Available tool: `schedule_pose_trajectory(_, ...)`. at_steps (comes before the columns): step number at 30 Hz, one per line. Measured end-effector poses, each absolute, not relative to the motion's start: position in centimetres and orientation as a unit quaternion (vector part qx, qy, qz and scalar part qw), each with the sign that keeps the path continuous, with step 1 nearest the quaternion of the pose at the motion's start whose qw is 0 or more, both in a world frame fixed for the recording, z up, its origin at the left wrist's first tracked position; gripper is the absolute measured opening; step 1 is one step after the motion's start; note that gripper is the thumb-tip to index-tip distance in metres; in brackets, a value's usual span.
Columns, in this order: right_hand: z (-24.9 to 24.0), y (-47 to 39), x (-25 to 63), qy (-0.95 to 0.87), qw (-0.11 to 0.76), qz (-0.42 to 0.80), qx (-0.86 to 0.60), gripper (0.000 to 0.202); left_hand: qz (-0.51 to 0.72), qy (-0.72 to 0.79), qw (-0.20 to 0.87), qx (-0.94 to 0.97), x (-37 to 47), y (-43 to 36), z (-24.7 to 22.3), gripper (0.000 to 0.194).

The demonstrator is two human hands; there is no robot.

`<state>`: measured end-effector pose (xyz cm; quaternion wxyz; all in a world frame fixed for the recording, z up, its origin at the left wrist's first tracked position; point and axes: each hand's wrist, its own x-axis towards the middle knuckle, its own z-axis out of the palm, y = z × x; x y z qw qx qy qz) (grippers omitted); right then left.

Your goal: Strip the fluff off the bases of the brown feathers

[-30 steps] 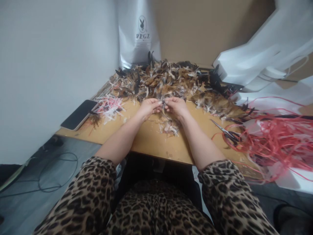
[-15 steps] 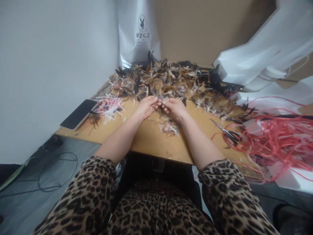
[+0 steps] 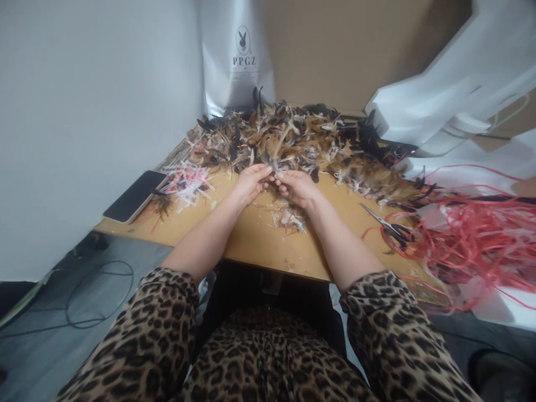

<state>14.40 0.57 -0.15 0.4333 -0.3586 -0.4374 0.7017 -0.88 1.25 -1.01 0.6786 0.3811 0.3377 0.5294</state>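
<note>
Left hand (image 3: 252,183) and right hand (image 3: 298,187) pinched small feather (image 3: 277,151) between fingertips, over tabletop (image 3: 259,240), just before feather heap (image 3: 301,137). Scissors (image 3: 387,223) lay near red strips (image 3: 481,240).

Silver bag (image 3: 238,84) cut off, held feather (image 3: 278,146) blurred

Dull, cool light is falling over the scene, leaving the wall (image 3: 100,111) a soft grey-blue with almost no hard shadow. The silver bag (image 3: 238,89) is catching a pale glare near its base, while a dark shadow is spreading over the upper right of the brown board (image 3: 335,50). Below the worktop (image 3: 268,240) everything is sinking into near black. Fine detail is smearing in the feathers (image 3: 288,134) and the red strips (image 3: 481,240), and the wide lens is stretching shapes towards the edges.
</note>
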Motion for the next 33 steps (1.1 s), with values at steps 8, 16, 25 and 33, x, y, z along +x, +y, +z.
schedule_pose_trajectory(8, -0.4, 0.7, 14.6, -0.446, 0.374, 0.731, -0.356, 0.032, 0.539, 0.324, 0.673, 0.390, -1.0, 1.1, -0.5, 0.016)
schedule_pose_trajectory(16, 1.0, -0.1, 14.0, -0.583, 0.518, 0.431, -0.455, 0.016, 0.565, 0.357, 0.629, 0.396, -0.9, 1.4, -0.8, 0.020)
schedule_pose_trajectory(25, -0.2, -0.2, 13.0, -0.694, 0.449, 0.247, -0.505, 0.018, 0.577, 0.382, 0.579, 0.431, -0.5, 1.4, -1.1, 0.020)
schedule_pose_trajectory(33, -0.2, 0.0, 13.1, -0.675, 0.456, 0.260, -0.519, 0.015, 0.562, 0.390, 0.581, 0.441, -0.3, 0.9, -0.8, 0.022)
